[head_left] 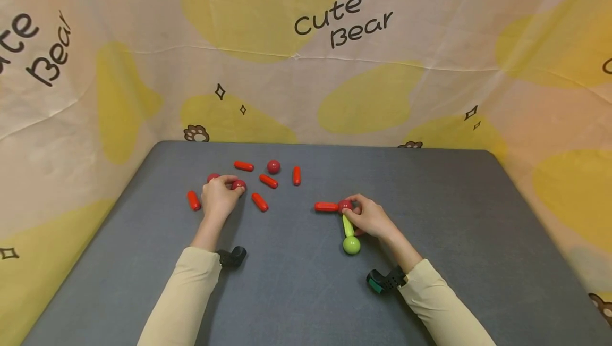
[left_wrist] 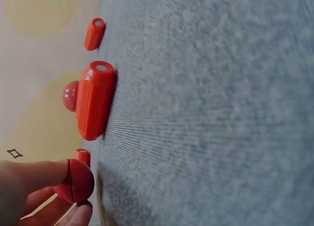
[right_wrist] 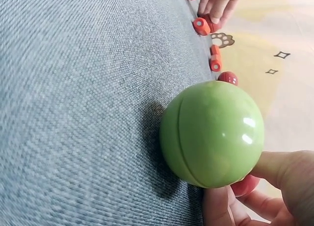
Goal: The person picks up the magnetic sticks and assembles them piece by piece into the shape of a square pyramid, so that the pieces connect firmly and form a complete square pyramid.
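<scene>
My left hand [head_left: 219, 198] pinches a red ball [head_left: 238, 185] between thumb and fingers at the left of the grey table; the left wrist view shows this held ball [left_wrist: 84, 181] close up, a seam around it. A second red ball [head_left: 213, 177] peeks out behind that hand. Toward the middle, my right hand [head_left: 373, 218] grips another red ball [head_left: 345, 206]. From it a red rod [head_left: 326, 207] points left and a yellow-green rod [head_left: 348, 226] runs toward the near side, ending in a green ball [head_left: 351, 245]. That green ball [right_wrist: 216, 135] hides part of the grip in the right wrist view.
Several loose red rods lie around the left hand, among them one at far left [head_left: 193, 200] and one just right of the hand [head_left: 260, 202]. Behind them sits a red ball [head_left: 273, 166]. Printed fabric [head_left: 268, 80] hangs along the table's back and sides.
</scene>
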Motion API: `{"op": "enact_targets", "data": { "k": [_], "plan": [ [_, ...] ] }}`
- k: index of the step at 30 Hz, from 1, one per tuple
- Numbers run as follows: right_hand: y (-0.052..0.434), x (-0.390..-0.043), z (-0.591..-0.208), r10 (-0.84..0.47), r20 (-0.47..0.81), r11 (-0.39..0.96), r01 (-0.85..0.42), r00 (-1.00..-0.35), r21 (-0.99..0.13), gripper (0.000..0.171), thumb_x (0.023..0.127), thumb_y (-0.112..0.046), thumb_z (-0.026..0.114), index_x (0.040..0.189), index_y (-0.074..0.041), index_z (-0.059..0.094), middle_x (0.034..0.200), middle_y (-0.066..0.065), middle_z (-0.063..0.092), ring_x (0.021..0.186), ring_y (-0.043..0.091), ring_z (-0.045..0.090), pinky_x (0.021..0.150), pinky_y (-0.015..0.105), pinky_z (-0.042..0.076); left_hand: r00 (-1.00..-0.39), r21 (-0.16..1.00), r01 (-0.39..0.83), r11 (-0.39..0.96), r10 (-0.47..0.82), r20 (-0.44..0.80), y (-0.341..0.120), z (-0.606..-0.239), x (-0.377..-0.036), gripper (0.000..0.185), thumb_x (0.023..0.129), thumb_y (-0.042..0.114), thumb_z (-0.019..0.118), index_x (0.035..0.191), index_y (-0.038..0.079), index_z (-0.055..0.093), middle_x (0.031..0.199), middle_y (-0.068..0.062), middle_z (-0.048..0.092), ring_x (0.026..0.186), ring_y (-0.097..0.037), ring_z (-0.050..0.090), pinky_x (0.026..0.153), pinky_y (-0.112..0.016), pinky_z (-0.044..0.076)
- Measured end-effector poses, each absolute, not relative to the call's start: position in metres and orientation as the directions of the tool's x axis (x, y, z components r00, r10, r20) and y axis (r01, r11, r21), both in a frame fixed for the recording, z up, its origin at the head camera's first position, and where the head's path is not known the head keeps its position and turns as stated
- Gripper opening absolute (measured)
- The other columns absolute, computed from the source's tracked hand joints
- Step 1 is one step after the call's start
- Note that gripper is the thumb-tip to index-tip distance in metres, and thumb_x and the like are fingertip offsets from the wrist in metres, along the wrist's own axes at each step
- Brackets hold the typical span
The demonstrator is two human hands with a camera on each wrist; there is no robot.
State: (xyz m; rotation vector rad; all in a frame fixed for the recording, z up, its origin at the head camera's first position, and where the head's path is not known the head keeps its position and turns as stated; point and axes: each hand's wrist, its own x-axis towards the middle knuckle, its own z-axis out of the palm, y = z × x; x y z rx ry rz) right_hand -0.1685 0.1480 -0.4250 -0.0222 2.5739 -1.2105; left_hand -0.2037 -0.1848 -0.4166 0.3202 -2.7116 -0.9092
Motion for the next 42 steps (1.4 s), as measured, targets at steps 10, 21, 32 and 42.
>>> {"op": "enact_targets", "data": {
  "k": [10,21,32,42],
  "plan": [
    [0.150,-0.168,-0.425,-0.132,-0.258,0.648,0.114,-0.957,-0.753,0.040,0.089,-0.024,0.060,0.123,-0.006,0.050,0.075,0.006,0.057,0.047,0.013,0.054,0.048,0.029,0.048,-0.963,0.718,-0.002,0.696,-0.194,0.186,-0.176,-0.406,-0.198,0.031,0.080,0.019,0.070,0.109,0.008,0.068,0.098,-0.015,0.069,0.089,-0.027,0.067,0.076,-0.040,0.052],
    [0.149,-0.168,-0.424,-0.124,-0.245,0.664,0.103,-0.962,-0.741,0.039,0.089,-0.024,0.060,0.123,-0.006,0.050,0.074,0.005,0.057,0.047,0.012,0.054,0.047,0.028,0.046,-0.973,0.773,0.123,0.623,-0.078,0.218,-0.144,-0.398,-0.186,0.029,0.077,0.010,0.071,0.106,0.007,0.069,0.098,-0.013,0.069,0.084,-0.025,0.069,0.072,-0.037,0.054],
    [0.146,-0.168,-0.424,-0.126,-0.241,0.660,0.100,-0.962,-0.745,0.039,0.089,-0.024,0.060,0.122,-0.006,0.051,0.074,0.005,0.057,0.047,0.012,0.054,0.047,0.027,0.046,-0.981,0.764,0.167,0.623,0.028,0.191,-0.111,-0.413,-0.178,0.030,0.074,0.008,0.074,0.104,0.008,0.070,0.098,-0.009,0.069,0.080,-0.020,0.068,0.073,-0.034,0.054],
    [0.146,-0.167,-0.425,-0.132,-0.234,0.650,0.094,-0.963,-0.754,0.038,0.089,-0.022,0.060,0.121,-0.005,0.051,0.074,0.006,0.057,0.046,0.012,0.055,0.047,0.029,0.048,-0.986,0.768,0.167,0.618,0.107,0.128,-0.090,-0.422,-0.175,0.027,0.074,0.009,0.075,0.101,0.012,0.071,0.097,-0.005,0.069,0.077,-0.015,0.068,0.071,-0.031,0.054]
  ]
}}
